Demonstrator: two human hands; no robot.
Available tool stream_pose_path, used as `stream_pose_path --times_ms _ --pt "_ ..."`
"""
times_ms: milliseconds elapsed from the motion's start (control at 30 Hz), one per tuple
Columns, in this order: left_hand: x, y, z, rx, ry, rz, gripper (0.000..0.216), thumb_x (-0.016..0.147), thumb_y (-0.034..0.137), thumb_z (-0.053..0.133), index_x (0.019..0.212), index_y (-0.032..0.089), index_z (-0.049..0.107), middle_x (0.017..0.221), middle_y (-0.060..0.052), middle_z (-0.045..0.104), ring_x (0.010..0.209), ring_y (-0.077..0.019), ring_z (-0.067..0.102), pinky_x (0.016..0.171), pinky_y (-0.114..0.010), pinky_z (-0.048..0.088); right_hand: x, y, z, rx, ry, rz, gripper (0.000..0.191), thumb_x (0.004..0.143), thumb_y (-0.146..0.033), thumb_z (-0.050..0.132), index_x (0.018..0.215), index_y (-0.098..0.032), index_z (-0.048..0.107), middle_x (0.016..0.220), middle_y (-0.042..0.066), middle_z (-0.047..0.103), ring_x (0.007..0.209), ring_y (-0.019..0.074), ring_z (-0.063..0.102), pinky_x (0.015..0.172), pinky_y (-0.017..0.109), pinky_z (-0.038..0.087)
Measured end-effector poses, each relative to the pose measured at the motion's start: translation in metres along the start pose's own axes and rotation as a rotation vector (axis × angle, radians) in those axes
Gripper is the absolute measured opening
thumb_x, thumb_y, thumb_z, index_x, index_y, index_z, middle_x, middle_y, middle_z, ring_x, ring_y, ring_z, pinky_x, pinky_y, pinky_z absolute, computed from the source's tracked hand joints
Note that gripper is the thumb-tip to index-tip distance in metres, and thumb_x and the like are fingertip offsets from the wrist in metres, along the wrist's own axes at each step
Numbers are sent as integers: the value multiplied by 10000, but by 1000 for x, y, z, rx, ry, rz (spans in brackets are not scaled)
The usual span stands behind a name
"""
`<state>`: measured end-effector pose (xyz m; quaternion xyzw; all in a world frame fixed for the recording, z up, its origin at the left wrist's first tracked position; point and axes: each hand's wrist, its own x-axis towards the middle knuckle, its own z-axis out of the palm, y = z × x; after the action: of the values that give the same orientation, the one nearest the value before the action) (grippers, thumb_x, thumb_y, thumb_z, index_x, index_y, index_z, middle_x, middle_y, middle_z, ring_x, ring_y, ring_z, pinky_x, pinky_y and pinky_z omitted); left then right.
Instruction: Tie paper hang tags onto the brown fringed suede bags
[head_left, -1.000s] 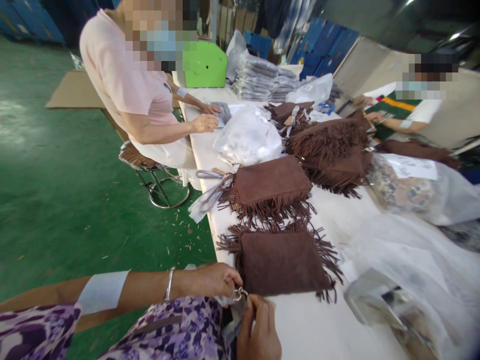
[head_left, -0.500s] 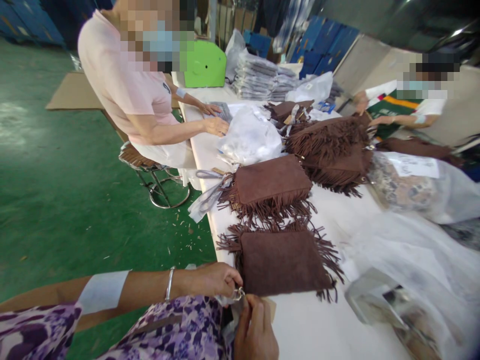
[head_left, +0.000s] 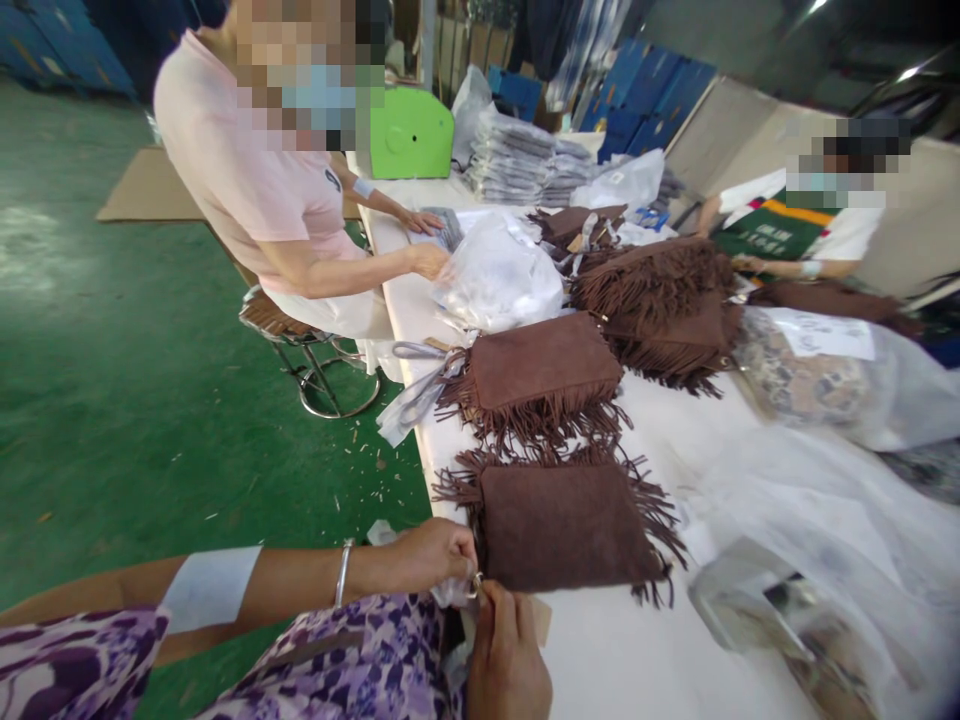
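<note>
A dark brown fringed suede bag [head_left: 566, 525] lies flat on the table before me. At its near left corner is a small metal clasp [head_left: 475, 584], with both my hands closed close around it. My left hand [head_left: 431, 555], wearing a silver bangle [head_left: 343, 573], comes in from the left; its fingers are pinched beside the clasp, over some crumpled clear plastic [head_left: 450, 592]. From below, my right hand [head_left: 510, 650] pinches the clasp's lower side between thumb and fingers. Part of a tan card [head_left: 541, 617] shows behind my right fingers.
Another fringed bag [head_left: 547, 365], with a plastic-wrapped strap [head_left: 420, 385], lies beyond. More brown bags [head_left: 660, 285] are stacked farther back. Plastic-wrapped goods [head_left: 817, 370] line the right side. A co-worker in pink [head_left: 247, 150] stands left; another person [head_left: 795, 230] is across the table.
My fingers have shifted slightly at the clasp, my left hand a little up and left. The person across the table has moved their arms slightly left and lower.
</note>
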<state>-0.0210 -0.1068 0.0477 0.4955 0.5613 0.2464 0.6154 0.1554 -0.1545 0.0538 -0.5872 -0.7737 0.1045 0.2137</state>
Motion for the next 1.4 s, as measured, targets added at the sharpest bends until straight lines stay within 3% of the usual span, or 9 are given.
stream_pose_path --times_ms 133,267,467,633,833,967,1067,1267,1400 --pt "-12 9 -10 137 141 135 139 763 225 529 778 165 654 707 18 629 681 -130 541 600 -204 363 0 3 -1 119 118 11 311 1001 -398 352 1049 -232 610 1003 84 663 865 199 657 611 276 466" --pt "-18 18 -16 19 164 159 156 810 241 481 826 160 613 758 -1 651 714 -146 588 635 -218 413 12 5 -4 184 155 -23 290 991 -383 398 1070 -211 617 1068 100 640 1002 207 629 804 299 483" --pt "-18 34 -17 -58 101 184 137 829 253 490 832 155 586 759 -9 651 690 -143 611 610 -216 437 45 -1 -11 272 -146 -98 262 990 -327 387 1014 -242 633 939 39 639 761 159 652 663 263 470" --pt "-11 36 -15 -61 114 173 146 836 262 490 834 157 592 709 1 634 635 -126 600 576 -206 431 51 -2 -13 346 -193 -36 302 976 -325 372 912 -221 648 862 40 639 747 171 637 671 267 459" --pt "-2 17 -5 -373 52 109 399 781 448 655 1028 152 550 859 -41 672 587 -131 621 546 -232 462 48 9 -14 517 -246 119 259 931 -336 438 942 -226 672 902 36 685 809 179 641 737 262 467" --pt "0 8 3 -440 -15 78 415 666 354 760 975 140 584 804 -25 661 592 -129 606 569 -242 476 49 10 -13 569 -268 185 281 917 -374 447 947 -238 691 922 32 702 826 191 647 735 272 472" --pt "4 2 10 -437 -12 48 336 637 256 723 930 135 609 766 -21 669 591 -129 594 573 -241 474 49 11 -12 565 -252 201 306 915 -414 454 940 -236 702 890 38 710 790 196 654 702 275 479" --pt "10 -6 14 -203 81 18 208 690 277 649 842 135 656 663 9 644 588 -127 585 519 -196 404 42 12 -8 511 -154 144 322 941 -418 441 957 -218 693 893 55 715 784 199 662 687 276 484" --pt "7 -2 15 -183 98 8 179 700 300 644 777 138 647 632 13 625 559 -123 566 501 -195 389 37 13 -2 440 -93 52 309 966 -398 419 971 -215 669 886 51 696 777 181 652 685 264 472"
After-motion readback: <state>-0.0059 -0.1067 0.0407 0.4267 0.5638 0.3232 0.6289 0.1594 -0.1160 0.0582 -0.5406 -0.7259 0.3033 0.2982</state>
